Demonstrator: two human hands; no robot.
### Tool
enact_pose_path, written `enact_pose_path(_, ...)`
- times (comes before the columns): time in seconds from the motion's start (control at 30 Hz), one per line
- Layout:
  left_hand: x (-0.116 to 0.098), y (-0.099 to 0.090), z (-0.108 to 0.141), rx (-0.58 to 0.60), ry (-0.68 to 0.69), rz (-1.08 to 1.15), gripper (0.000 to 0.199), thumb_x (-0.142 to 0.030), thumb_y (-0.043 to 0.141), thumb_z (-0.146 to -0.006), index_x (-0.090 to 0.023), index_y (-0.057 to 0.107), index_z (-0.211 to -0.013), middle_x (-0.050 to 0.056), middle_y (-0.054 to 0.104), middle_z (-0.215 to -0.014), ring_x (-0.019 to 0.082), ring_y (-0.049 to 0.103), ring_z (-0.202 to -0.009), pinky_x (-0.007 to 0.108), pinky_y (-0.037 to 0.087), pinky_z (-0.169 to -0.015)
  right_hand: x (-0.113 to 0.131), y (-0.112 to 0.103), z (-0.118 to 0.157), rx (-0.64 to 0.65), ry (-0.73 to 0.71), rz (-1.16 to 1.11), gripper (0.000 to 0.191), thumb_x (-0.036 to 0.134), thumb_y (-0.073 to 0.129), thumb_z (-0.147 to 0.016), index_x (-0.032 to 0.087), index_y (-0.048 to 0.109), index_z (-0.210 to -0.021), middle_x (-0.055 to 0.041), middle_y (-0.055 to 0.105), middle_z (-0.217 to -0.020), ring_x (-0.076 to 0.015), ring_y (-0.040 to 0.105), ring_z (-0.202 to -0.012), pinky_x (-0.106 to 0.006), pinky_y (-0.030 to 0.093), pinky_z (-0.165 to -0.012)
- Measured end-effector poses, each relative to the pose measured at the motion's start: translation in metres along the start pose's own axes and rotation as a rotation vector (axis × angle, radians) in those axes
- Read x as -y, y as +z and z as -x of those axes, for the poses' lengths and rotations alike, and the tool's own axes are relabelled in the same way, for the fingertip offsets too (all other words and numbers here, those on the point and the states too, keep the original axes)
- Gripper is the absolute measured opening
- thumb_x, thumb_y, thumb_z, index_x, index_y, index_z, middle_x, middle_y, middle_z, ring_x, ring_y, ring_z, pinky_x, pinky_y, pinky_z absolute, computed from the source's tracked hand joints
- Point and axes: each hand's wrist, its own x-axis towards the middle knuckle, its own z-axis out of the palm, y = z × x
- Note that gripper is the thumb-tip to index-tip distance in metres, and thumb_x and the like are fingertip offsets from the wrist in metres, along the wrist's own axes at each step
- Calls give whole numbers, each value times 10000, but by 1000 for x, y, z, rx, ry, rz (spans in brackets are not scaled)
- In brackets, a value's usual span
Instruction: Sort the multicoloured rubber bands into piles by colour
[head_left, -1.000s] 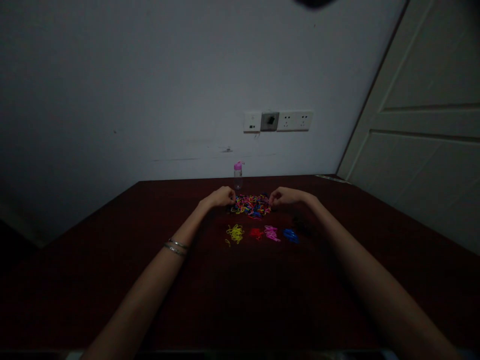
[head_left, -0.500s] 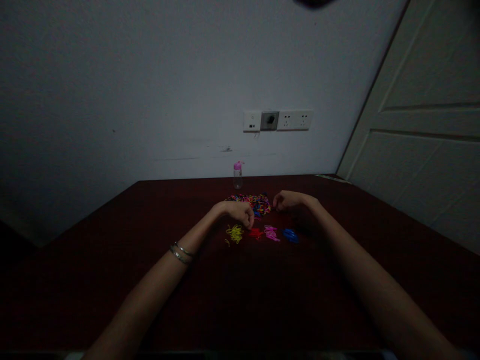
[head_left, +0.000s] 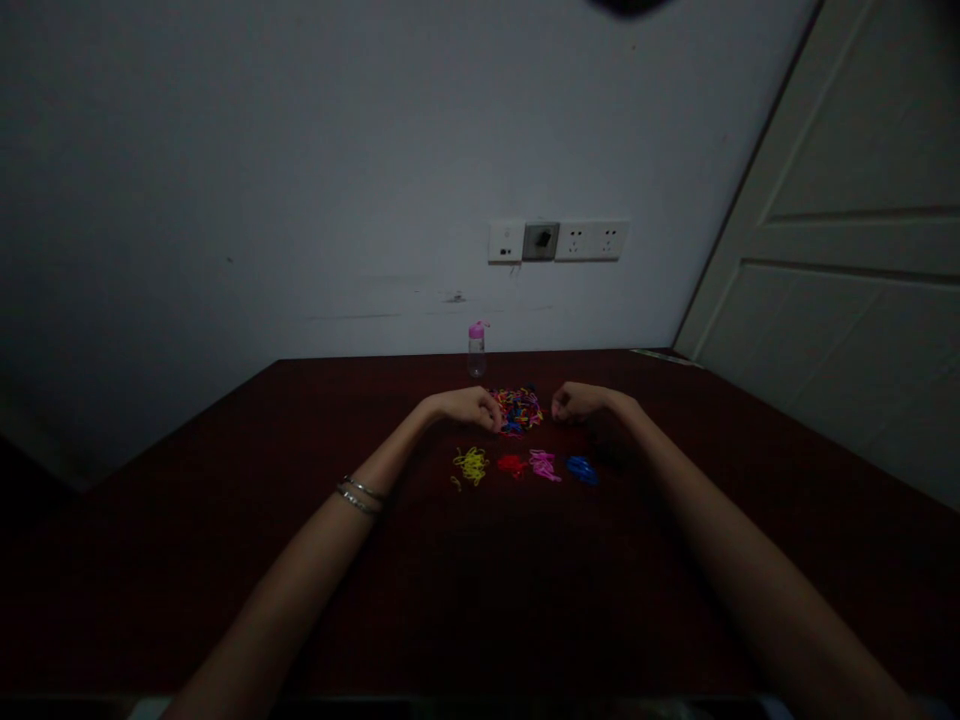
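A mixed heap of small coloured rubber bands [head_left: 523,408] lies on the dark red table. At its left edge my left hand [head_left: 472,408] rests with fingers curled down; what is between the fingertips is hidden. My right hand [head_left: 582,400] is closed in a pinch just right of the heap, and a pinkish spot shows at its fingertips, too small to name. Nearer to me, sorted by colour in a row, lie yellow bands [head_left: 472,466], red bands [head_left: 513,465], pink bands [head_left: 544,465] and blue bands [head_left: 582,470].
Behind the heap a clear bottle with a pink lid [head_left: 477,350] stands upright near the wall. Sockets and a switch panel [head_left: 559,241] are set in the wall above. To the right is a white panelled door [head_left: 847,300]. One yellow band [head_left: 456,483] lies apart.
My left hand has moved away from the red bands, back and slightly left to the mixed heap's edge. My right hand has hardly moved.
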Motion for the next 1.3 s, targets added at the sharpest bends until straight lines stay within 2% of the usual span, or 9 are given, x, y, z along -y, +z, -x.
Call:
enact_pose_path(0.17,26,-8,0,-107,-68,49,166,-188,576,-643,-95,674,-738,4,567,-570,58,404,-495,195,307,-512,-8,-10,13,-6,-37,-4,153,240,596,-575,145,624,-691,-18,603,-639,-114,526,-575,-218,412,-516)
enact_pose_path(0.37,54,-23,3,-244,-94,36,174,-223,589,-616,-102,669,-714,34,616,-668,77,472,-575,196,363,-569,-17,-21,44,94,16,-4,164,230,588,-562,142,626,-696,-7,576,-598,-103,504,-533,-225,401,-499)
enact_pose_path(0.57,65,-31,11,-357,-150,59,168,-180,564,-587,-100,664,-696,37,615,-643,85,487,-573,201,370,-563,-18,-18,62,136,121,37,162,203,603,-559,150,634,-708,-7,583,-598,-98,498,-514,-225,400,-485)
enact_pose_path(0.7,70,-37,14,-407,-177,34,208,-169,560,-562,-97,671,-722,22,605,-619,83,477,-558,201,367,-554,-7,-23,59,95,67,61,191,222,617,-578,161,653,-756,-28,625,-675,-122,533,-585,-225,411,-508)
enact_pose_path(0.8,73,-40,16,-383,-189,10,214,-170,562,-561,-103,679,-727,13,598,-595,84,471,-542,202,363,-550,9,-30,52,47,-56,107,219,234,601,-609,160,659,-808,-38,639,-729,-131,535,-615,-229,409,-523)
enact_pose_path(0.93,75,-39,17,-245,-217,-70,172,-166,590,-539,-123,683,-678,-1,607,-585,86,482,-550,193,357,-556,32,-33,40,5,-177,121,233,231,568,-636,152,648,-840,-43,632,-760,-127,520,-623,-228,393,-527)
enact_pose_path(1.03,75,-36,17,-161,-268,-123,156,-177,634,-515,-141,681,-659,-16,604,-569,84,481,-539,185,344,-538,45,-27,30,-22,-192,106,234,228,552,-641,150,637,-845,-37,619,-744,-120,506,-619,-221,387,-528)
enact_pose_path(1.3,74,-30,15,-151,-316,-166,138,-161,618,-536,-132,674,-659,-10,591,-553,92,477,-523,193,329,-503,52,-4,14,-10,-141,100,230,196,521,-628,142,630,-824,-27,590,-688,-102,483,-560,-222,375,-508)
